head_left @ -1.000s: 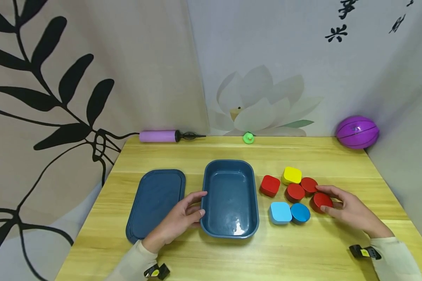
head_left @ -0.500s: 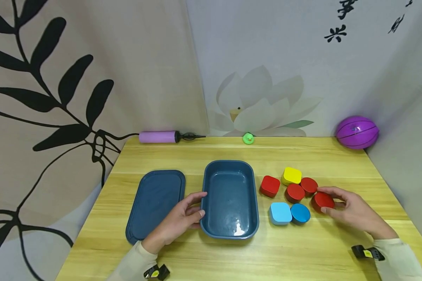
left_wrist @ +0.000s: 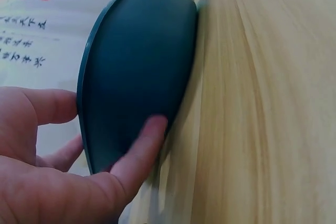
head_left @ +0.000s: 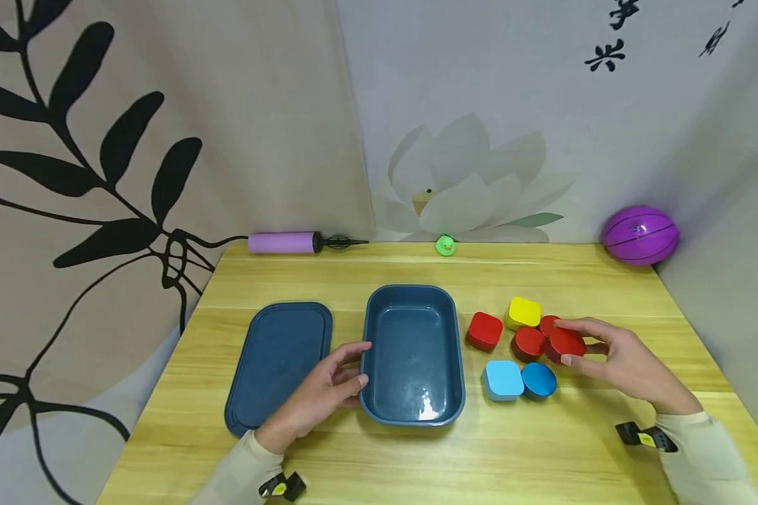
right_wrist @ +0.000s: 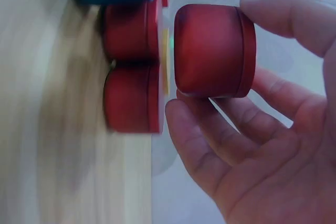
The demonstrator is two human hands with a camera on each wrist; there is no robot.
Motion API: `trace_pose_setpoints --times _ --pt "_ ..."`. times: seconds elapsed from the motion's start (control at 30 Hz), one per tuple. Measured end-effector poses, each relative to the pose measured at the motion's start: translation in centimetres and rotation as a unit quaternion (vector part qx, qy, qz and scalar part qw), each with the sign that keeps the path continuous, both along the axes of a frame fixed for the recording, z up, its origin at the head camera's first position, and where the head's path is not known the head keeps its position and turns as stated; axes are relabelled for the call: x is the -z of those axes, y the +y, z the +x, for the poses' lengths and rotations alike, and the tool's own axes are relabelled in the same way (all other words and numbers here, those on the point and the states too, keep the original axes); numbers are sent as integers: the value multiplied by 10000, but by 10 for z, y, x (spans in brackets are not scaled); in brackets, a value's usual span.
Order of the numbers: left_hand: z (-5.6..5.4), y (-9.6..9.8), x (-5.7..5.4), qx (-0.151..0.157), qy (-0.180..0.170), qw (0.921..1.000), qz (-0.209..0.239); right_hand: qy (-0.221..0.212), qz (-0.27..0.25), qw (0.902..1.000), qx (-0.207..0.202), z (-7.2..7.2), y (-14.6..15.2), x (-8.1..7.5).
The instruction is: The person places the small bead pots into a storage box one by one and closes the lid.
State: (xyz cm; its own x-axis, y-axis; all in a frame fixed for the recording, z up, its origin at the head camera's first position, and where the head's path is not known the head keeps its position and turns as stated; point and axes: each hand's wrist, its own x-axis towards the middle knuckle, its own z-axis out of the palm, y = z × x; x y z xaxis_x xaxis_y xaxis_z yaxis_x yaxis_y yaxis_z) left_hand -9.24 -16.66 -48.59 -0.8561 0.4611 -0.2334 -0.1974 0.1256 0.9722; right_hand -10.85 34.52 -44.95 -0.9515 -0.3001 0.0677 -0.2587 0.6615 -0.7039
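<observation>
My right hand (head_left: 632,361) grips a round red lidded container (head_left: 566,345) between thumb and fingers. In the right wrist view this held container (right_wrist: 215,51) is raised above two other round red containers (right_wrist: 131,98), which stand on the table. My left hand (head_left: 322,389) rests its fingertips and thumb against the left side of a dark blue open box (head_left: 413,414); in the left wrist view the thumb lies on the outer wall of the box (left_wrist: 136,66), and a fingertip touches its rim. The inside of the box shows nothing in it.
Near the right hand stand a square red container (head_left: 484,332), a yellow one (head_left: 523,313), a square light blue one (head_left: 504,380) and a round blue one (head_left: 539,380). A dark blue lid (head_left: 281,365) lies left. Behind are a purple pump (head_left: 283,243), green duck (head_left: 445,245) and purple ball (head_left: 641,236).
My right hand has lifted the round red container off the table and moved it slightly left, over the neighbouring red ones. My left hand has stayed at the box.
</observation>
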Motion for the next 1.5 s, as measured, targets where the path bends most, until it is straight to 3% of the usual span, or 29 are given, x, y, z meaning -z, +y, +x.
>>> trace_pose_setpoints --times 0.33,0.57,0.73,0.97,1.23,1.5 --pt "-2 0 3 -70 17 9999 146 426 -158 9983 -370 -15 -33 -6" --pt "-3 -2 4 -139 39 9998 157 232 -390 9978 -484 -22 -57 -7" --pt "-4 -2 2 -120 -9 9997 190 46 -645 9949 -779 -27 -79 -8" --pt "-4 0 1 -89 -92 9999 86 342 -386 9928 -1084 -30 -108 -8" --pt "-4 2 2 -121 -90 9999 55 262 -410 9870 -1531 -30 -143 -8" --pt "-5 3 1 -131 -132 9998 59 546 -139 9816 -1827 -30 -171 -7"
